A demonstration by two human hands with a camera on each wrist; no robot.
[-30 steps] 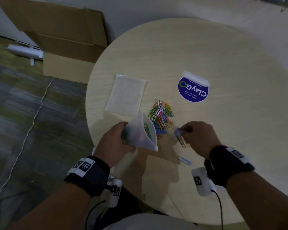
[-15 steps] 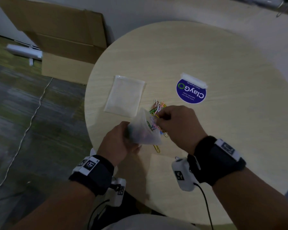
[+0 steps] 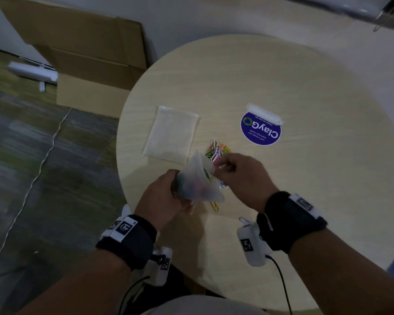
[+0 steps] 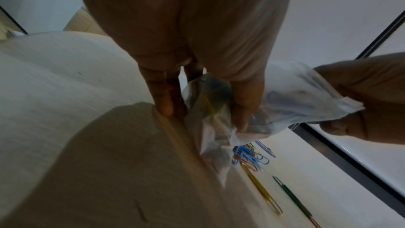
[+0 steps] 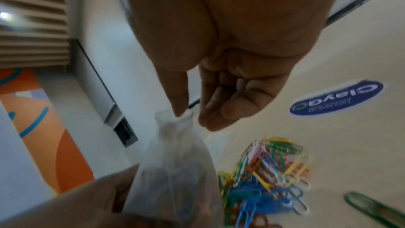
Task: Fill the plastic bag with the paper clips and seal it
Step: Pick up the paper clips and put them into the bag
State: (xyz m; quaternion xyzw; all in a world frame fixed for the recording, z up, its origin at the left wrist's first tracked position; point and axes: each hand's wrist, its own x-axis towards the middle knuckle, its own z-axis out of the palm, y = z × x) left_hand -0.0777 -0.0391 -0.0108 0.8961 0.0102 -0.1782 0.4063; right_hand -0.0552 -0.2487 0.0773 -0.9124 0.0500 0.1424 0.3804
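Head view: left hand (image 3: 162,196) grips the plastic bag (image 3: 198,185) — partly filled — near the round table's (image 3: 305,201) near edge; paper clips (image 3: 217,151) remain heaped mid-table. Left wrist: strays (image 4: 260,195) lie loose. Right wrist: right hand (image 5: 221,93), fingers loosely bent, thumb at the bag's mouth — sealing remains.

This is looking like an office pantry or break area. A round table (image 3: 282,87) is carrying a blue ClayGo sticker (image 3: 261,129) asking people to keep pantries clean, while flattened cardboard boxes (image 3: 82,48) are leaning against the wall over grey carpet (image 3: 43,167).
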